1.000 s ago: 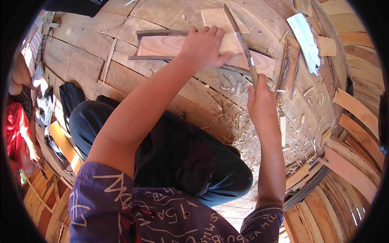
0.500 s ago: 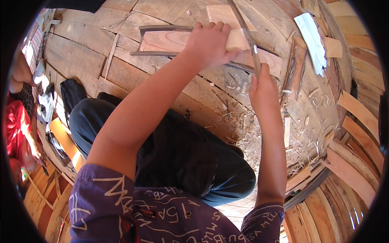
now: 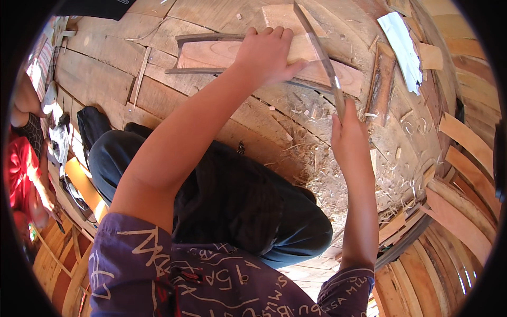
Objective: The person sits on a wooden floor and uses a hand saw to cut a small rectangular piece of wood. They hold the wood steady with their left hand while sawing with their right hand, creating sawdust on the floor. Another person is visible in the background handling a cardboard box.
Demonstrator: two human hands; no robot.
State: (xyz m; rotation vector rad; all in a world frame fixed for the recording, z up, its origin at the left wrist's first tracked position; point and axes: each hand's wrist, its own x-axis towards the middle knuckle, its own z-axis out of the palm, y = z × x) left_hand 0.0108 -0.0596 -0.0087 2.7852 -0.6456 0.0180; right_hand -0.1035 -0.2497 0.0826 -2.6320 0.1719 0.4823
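Observation:
My left hand [image 3: 266, 55] grips a pale wooden board [image 3: 208, 54] from above, its fingers bent over the far edge and its thumb stretched to the right. Dark strips [image 3: 195, 70] run along the board's two long sides. In my closed right hand [image 3: 349, 129] is the handle of a long, narrow, slightly curved blade [image 3: 314, 42]. The blade slants away over the right part of the board, its far end near the picture's top. Whether its edge has teeth, or cuts into the wood, I cannot tell.
Wood shavings [image 3: 327, 179] litter the planks beside my right forearm. A bark-edged piece [image 3: 381, 82] and a white sheet [image 3: 401, 53] lie to the right. A thin stick [image 3: 141, 76] lies left of the board. A person in red [image 3: 24, 169] is at the far left.
My right hand has drawn the blade back toward me and slightly right. My left hand stays on the board, and the whole view has shifted a little.

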